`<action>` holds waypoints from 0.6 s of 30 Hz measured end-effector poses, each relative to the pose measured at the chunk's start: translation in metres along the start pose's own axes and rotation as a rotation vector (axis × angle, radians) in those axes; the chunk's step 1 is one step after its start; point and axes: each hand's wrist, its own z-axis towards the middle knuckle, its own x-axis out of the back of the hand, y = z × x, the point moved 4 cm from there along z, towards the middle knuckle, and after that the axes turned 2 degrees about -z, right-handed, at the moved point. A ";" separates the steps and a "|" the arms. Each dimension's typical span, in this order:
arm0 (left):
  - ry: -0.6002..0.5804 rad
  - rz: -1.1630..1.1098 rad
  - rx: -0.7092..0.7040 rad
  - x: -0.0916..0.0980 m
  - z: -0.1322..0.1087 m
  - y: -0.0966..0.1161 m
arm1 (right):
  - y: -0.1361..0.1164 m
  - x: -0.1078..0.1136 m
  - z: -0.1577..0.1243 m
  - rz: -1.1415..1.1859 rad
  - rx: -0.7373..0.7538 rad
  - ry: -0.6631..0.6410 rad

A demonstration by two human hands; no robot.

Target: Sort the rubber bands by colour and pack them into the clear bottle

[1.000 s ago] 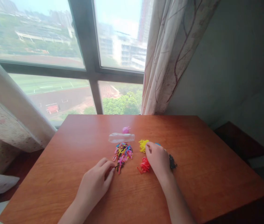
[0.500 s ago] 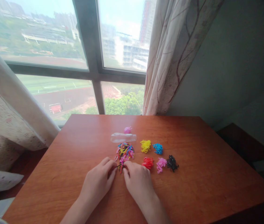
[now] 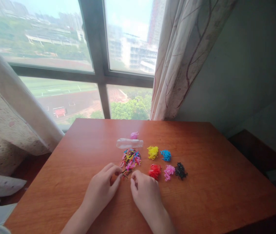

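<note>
My two bare hands reach in over a reddish-brown wooden counter [image 3: 62,182]. Nearest, my left hand [image 3: 104,185] comes in with thumb and forefinger pinched on a thin dark loop [image 3: 125,172], held at the near edge of a heap of small mixed-colour loops [image 3: 131,157]. My right hand [image 3: 146,191] rests just beside it, its fingers curled near that same edge; their tips are partly hidden, so I cannot tell whether they grip anything.

Just beyond my right knuckles is a red pile [image 3: 155,171], and to the right of it sit a pink pile [image 3: 169,172] and a black pile [image 3: 181,171], close together. Farther off, to the right of the mixed heap, a yellow pile [image 3: 153,152] and a blue pile [image 3: 165,155] lie near each other. Past the heap, a clear container [image 3: 129,143] lies on its side, with a small pink object [image 3: 134,135] behind it. Beyond the counter, pale curtains [image 3: 174,58] flank a grey-framed window [image 3: 100,76] overlooking a sports field, trees and buildings
</note>
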 end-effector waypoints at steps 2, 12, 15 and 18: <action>-0.004 0.031 -0.005 -0.002 -0.001 -0.001 | 0.006 0.005 -0.005 0.039 -0.012 0.057; 0.002 0.065 -0.080 -0.003 0.001 0.002 | 0.114 0.065 -0.024 0.025 -0.245 0.375; 0.007 0.041 -0.106 -0.004 0.002 0.004 | 0.146 0.076 -0.028 -0.057 -0.325 0.399; -0.002 0.032 -0.130 -0.009 0.004 0.011 | 0.162 0.075 -0.030 -0.073 -0.336 0.389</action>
